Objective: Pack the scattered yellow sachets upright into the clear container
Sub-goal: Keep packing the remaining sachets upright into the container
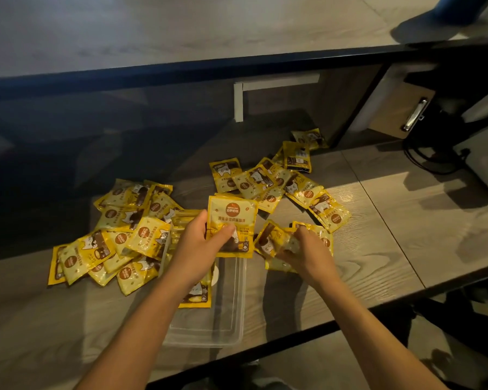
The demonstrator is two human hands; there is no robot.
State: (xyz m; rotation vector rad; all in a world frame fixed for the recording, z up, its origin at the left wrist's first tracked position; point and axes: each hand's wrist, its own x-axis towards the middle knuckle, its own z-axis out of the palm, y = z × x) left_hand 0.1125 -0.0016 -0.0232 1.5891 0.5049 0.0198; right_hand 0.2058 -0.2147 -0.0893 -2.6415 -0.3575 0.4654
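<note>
A clear plastic container [231, 313] sits on the wooden table near its front edge. Several yellow sachets stand or lean at its far end, partly hidden by my left arm. My left hand [200, 243] holds one yellow sachet [233, 218] upright above the container's far end, thumb across its front. My right hand [302, 249] grips a crumpled yellow sachet [271, 240] just right of the container. One heap of loose sachets [116, 237] lies left of the container, and another spread of sachets [288, 187] lies behind and to the right.
A dark shelf edge [237, 66] crosses above the table, with a white bracket [238, 99] under it. At the far right are a clipboard [400, 108] and a black cable [431, 161]. The table's front edge [350, 319] runs diagonally at lower right.
</note>
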